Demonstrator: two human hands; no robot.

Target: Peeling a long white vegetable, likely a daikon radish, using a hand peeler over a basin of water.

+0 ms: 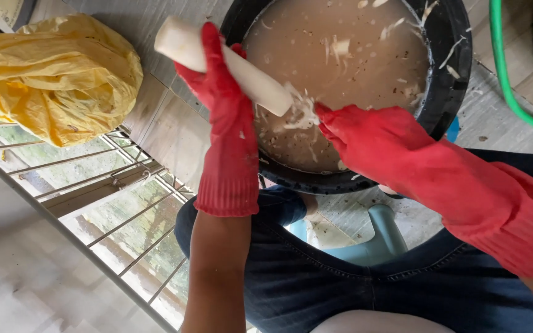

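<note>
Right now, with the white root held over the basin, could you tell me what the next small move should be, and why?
Probably another scraping stroke: the right hand meets the white root at its lower end, the left hand grips it, and shavings cling there above the black basin.

Matt red rubber gloves; smooth, pale peeled root; glossy black plastic round basin; crinkled yellow plastic bag; dark blue denim trousers.

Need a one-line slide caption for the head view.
Red-gloved left hand holds white root over black basin; right hand scrapes it.

Basin's top rim cut off.
</note>
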